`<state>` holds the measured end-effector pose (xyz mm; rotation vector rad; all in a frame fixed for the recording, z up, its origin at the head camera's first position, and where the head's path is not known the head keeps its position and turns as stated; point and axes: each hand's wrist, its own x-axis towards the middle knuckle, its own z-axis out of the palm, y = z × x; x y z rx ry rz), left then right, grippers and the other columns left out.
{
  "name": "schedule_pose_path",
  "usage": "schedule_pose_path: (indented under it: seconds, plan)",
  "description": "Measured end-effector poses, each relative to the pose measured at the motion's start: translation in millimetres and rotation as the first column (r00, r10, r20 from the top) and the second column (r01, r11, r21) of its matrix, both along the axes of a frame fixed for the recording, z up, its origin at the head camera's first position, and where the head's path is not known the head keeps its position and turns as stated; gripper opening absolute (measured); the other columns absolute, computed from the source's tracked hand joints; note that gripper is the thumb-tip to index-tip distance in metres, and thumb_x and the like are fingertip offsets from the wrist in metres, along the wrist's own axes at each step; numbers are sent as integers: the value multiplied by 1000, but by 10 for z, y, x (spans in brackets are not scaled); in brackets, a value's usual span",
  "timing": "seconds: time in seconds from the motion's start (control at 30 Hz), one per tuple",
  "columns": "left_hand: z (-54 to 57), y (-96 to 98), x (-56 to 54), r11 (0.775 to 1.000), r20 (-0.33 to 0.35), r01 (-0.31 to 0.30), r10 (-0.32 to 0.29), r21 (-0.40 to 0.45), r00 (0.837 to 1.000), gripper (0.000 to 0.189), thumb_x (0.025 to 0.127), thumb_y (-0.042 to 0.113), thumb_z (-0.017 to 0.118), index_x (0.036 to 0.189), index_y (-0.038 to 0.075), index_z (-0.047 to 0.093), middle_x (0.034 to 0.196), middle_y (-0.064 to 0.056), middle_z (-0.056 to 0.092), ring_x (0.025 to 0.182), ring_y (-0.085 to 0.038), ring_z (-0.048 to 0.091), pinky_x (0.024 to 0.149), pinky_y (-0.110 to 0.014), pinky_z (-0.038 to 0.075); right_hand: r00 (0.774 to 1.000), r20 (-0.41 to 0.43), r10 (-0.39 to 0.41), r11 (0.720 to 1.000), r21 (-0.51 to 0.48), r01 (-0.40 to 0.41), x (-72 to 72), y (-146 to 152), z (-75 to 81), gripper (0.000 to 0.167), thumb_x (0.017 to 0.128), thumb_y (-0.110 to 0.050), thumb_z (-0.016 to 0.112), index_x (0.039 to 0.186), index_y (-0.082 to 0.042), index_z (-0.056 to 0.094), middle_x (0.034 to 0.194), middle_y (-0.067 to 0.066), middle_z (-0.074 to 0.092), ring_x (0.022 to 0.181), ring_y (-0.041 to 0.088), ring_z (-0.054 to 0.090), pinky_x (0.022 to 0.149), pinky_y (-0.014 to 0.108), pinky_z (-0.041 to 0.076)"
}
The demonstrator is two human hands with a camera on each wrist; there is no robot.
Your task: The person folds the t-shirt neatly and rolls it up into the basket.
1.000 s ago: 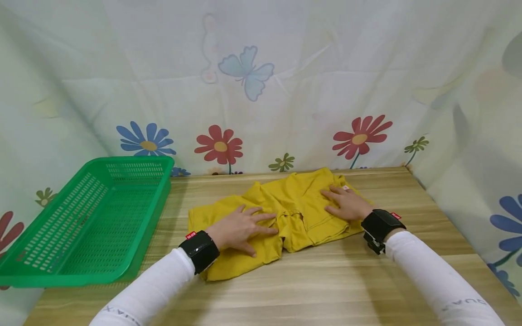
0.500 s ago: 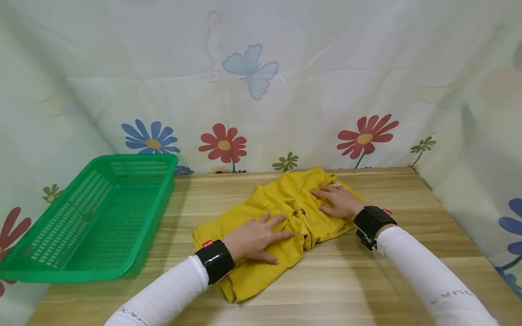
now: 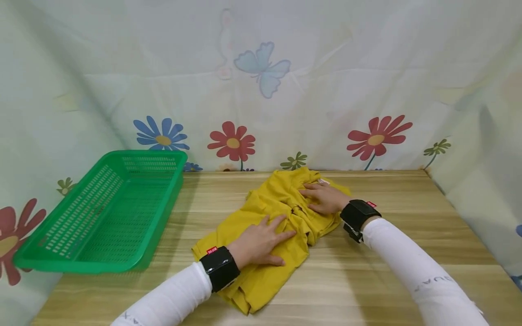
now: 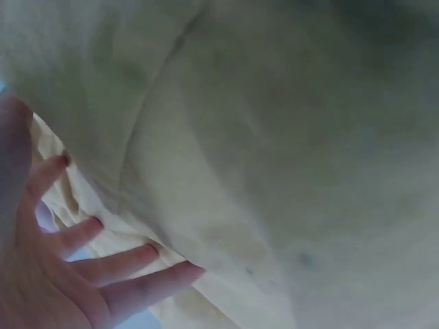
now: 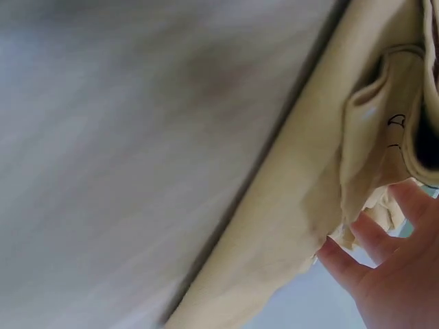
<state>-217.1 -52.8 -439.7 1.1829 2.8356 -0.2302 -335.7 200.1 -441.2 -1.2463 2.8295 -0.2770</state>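
A yellow cloth garment (image 3: 261, 206) lies wrinkled and slanted across the wooden table, with bunched folds near its middle. A small white label (image 3: 323, 181) shows at its far right end. My left hand (image 3: 261, 242) rests on the near left half with its fingers spread. On the far right half lies my right hand (image 3: 326, 198), its fingers extended over the cloth. In the left wrist view, the left hand's fingers (image 4: 130, 267) lie against the cloth. The right wrist view shows the right hand's fingers (image 5: 370, 240) touching the garment beside a raised fold.
A green plastic basket (image 3: 179, 181) with slotted walls stands on the left of the table. The wooden table (image 3: 408, 217) extends right of the garment and in front of it. A flower-printed curtain (image 3: 318, 113) hangs behind and at both sides.
The garment has turned so its left end lies nearer the front, and it is narrower from left to right. My right hand has moved left; my left hand has come slightly nearer.
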Motion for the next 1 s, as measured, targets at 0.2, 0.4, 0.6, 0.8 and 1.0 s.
schedule_pose_path:
  seconds: [0.2, 0.4, 0.6, 0.8, 1.0]
  plan:
    - [9, 34, 46, 1000, -30, -26, 26, 11, 999, 75, 81, 69, 52, 146, 35, 34, 154, -14, 23, 125, -46, 45, 67, -39, 56, 1000, -5, 25, 999, 40, -25, -71, -191, 14, 44, 92, -13, 56, 134, -2, 51, 140, 25, 44, 129, 45, 40, 104, 58, 31]
    - [43, 80, 38, 998, -20, -56, 56, -4, 998, 75, 81, 69, 52, 146, 35, 34, 154, -14, 22, 124, -45, 46, 67, -38, 56, 999, -32, 2, 999, 39, -1, -62, -247, 32, 43, 92, -12, 57, 134, -4, 52, 141, 23, 44, 128, 45, 40, 102, 58, 34]
    - [77, 21, 17, 999, 11, -41, 41, 33, 999, 74, 81, 66, 55, 145, 33, 36, 155, -13, 23, 126, -45, 45, 71, -41, 56, 994, -113, -9, 1000, 27, 13, -1, -223, 41, 44, 92, -12, 58, 135, -6, 51, 138, 21, 48, 125, 44, 45, 99, 57, 37]
    - [128, -193, -18, 997, 57, 42, -46, 63, 997, 65, 86, 56, 57, 143, 30, 40, 154, -8, 27, 129, -39, 43, 90, -46, 49, 988, -149, -24, 1000, -22, 21, 197, -220, 132, 40, 93, -13, 57, 132, -7, 55, 132, 22, 53, 120, 42, 50, 100, 55, 38]
    - [192, -504, -42, 983, 94, 151, -160, 101, 983, 56, 88, 42, 63, 139, 25, 48, 150, -8, 36, 132, -34, 40, 103, -50, 38, 993, -112, -37, 999, -22, 35, 559, -284, 222, 42, 97, -29, 51, 136, -13, 51, 137, 20, 49, 119, 41, 51, 98, 54, 40]
